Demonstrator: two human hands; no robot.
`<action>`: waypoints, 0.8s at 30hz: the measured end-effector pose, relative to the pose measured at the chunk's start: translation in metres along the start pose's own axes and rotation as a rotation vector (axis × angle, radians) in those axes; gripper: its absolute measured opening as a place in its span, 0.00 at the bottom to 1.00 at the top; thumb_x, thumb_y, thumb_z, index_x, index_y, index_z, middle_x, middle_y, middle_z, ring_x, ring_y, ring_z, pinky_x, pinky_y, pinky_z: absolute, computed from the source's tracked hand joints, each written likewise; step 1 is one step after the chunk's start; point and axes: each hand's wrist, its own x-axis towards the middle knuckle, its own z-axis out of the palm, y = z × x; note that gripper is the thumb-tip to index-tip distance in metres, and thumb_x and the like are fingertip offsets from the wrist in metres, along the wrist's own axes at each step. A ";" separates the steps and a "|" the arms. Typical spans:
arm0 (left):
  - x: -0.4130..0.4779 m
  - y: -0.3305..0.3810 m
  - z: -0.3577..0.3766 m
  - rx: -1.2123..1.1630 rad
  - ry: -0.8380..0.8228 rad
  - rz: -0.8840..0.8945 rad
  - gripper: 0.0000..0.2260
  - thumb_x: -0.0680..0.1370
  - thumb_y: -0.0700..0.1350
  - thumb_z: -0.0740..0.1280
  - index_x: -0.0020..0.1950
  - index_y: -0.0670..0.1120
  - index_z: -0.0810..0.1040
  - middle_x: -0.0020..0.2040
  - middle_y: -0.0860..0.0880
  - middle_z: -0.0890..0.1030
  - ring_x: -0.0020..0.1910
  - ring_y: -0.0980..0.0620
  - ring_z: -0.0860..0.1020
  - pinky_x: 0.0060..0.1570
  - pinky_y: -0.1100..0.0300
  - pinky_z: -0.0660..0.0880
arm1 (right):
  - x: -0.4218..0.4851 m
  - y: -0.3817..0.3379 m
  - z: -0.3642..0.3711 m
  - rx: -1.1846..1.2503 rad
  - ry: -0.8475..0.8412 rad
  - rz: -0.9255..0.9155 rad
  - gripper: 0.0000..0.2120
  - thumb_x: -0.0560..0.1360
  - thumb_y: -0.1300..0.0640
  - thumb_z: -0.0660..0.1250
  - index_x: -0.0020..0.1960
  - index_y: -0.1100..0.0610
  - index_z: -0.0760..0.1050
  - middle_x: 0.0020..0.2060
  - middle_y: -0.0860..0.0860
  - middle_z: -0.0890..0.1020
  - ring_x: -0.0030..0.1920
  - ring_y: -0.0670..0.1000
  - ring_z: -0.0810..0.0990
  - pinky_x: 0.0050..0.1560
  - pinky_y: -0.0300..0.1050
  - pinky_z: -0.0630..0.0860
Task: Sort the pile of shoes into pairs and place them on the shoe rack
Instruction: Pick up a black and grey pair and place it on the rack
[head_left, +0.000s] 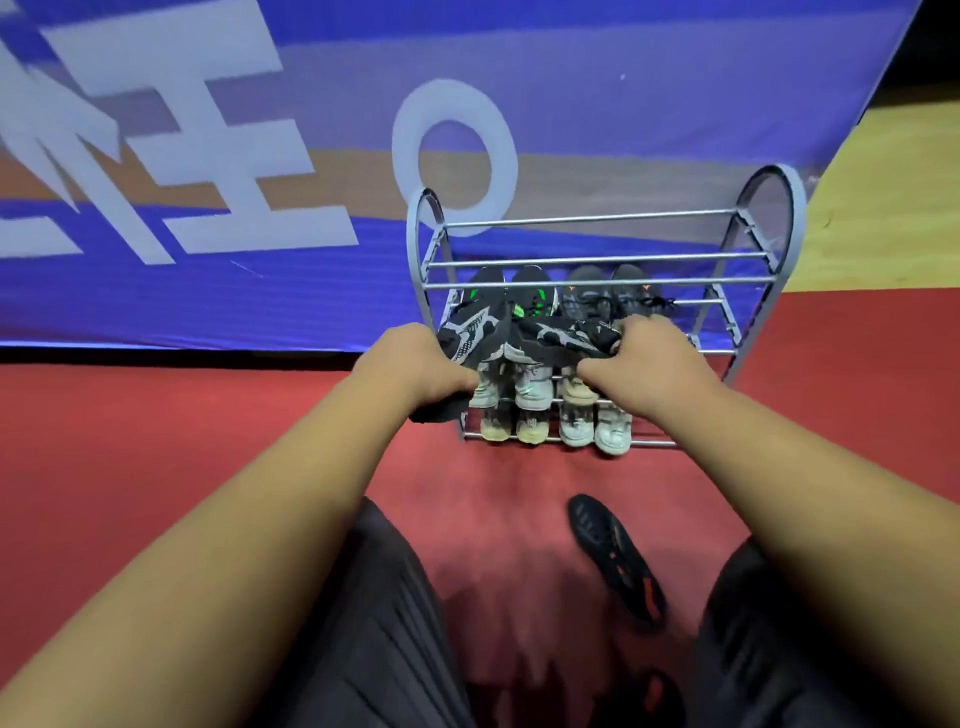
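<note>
Two black-and-white shoes are held in front of the rack (608, 257), toes meeting at its middle tier. The left hand (415, 364) is closed around the left shoe (470, 332); the right hand (644, 364) is closed around the right shoe (566, 338). On the rack: black pairs on an upper tier, pale pairs (550, 421) on the lower tiers. One black shoe (615, 558) lies alone on the red floor (156, 441), between the person's knees. Blue banner (311, 156) behind the rack.
</note>
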 end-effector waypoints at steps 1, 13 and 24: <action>0.003 0.004 -0.002 -0.021 0.048 0.004 0.14 0.61 0.56 0.72 0.34 0.46 0.77 0.32 0.49 0.79 0.32 0.48 0.79 0.31 0.61 0.71 | 0.002 -0.001 0.002 0.054 0.039 0.020 0.21 0.64 0.41 0.70 0.46 0.57 0.76 0.44 0.56 0.77 0.38 0.56 0.79 0.31 0.45 0.71; 0.112 0.058 -0.009 -0.152 0.307 0.002 0.13 0.67 0.54 0.73 0.40 0.46 0.76 0.37 0.49 0.77 0.33 0.49 0.75 0.30 0.60 0.69 | 0.105 -0.039 0.024 0.310 0.292 -0.010 0.27 0.73 0.48 0.70 0.70 0.52 0.70 0.61 0.56 0.70 0.62 0.65 0.73 0.55 0.54 0.72; 0.208 0.063 0.020 -0.160 0.393 -0.025 0.11 0.69 0.53 0.71 0.43 0.48 0.75 0.37 0.50 0.77 0.34 0.48 0.75 0.32 0.59 0.68 | 0.204 -0.048 0.084 0.279 0.304 0.032 0.19 0.76 0.50 0.70 0.62 0.58 0.73 0.60 0.58 0.69 0.62 0.64 0.71 0.56 0.53 0.71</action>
